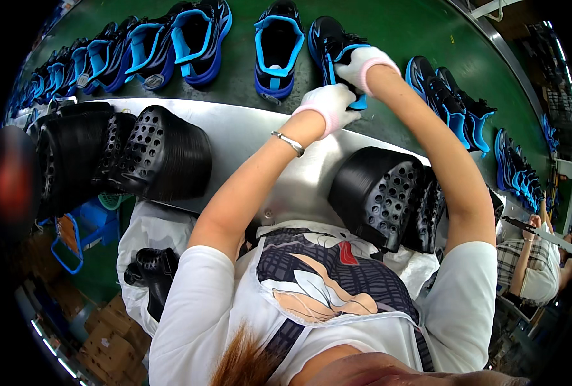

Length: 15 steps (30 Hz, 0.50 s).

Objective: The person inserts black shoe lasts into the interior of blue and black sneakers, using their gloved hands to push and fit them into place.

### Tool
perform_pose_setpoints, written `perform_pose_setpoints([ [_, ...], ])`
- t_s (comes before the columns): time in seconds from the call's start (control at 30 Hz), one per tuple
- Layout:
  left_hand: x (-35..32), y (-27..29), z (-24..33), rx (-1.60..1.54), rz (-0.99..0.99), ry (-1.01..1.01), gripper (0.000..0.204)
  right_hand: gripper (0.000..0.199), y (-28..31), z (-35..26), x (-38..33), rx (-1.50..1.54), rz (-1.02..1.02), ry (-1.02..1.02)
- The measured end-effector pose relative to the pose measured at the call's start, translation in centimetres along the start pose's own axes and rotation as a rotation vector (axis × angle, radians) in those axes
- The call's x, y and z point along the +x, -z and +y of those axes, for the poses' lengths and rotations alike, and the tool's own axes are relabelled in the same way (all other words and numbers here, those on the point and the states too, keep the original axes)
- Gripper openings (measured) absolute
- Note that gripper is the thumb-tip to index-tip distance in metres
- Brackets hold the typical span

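1. Head view: both hands, in white gloves, were seen reaching over the metal tabletop (234, 128) to a black and blue shoe (329, 40) lying on the green conveyor belt (402, 38)
2. The right hand (362, 64) was closed round the shoe's blue collar, gripping it from the far side
3. The left hand (329, 106) was curled just below the shoe's opening; whether anything was held in it could not be told
4. A row of like blue shoes (170, 45) was lined along the belt to either side, and stacks of black perforated insoles (160, 151) were resting on the tabletop near each elbow
5. The step in hand was judged to be work at the shoe's opening; the next move would call for the collar being kept steady while the left hand worked inside
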<state>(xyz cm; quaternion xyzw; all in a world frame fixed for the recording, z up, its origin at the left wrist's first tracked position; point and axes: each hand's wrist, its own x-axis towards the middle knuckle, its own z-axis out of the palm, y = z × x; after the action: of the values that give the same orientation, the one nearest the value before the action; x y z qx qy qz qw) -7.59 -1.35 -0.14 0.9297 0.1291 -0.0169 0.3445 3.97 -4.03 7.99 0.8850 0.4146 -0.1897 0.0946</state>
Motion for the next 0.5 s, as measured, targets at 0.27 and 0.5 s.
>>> perform_pose_setpoints([
  [0.27,2.1,2.8,1.4,0.127,-0.391,0.097,0.036,0.027,-3.4,0.0,4.3,-0.067,-0.063,0.001],
  [0.5,2.2,4.3,2.6,0.175,-0.516,0.186,0.045,0.028,-3.5,-0.2,4.9,-0.091,-0.096,0.004],
])
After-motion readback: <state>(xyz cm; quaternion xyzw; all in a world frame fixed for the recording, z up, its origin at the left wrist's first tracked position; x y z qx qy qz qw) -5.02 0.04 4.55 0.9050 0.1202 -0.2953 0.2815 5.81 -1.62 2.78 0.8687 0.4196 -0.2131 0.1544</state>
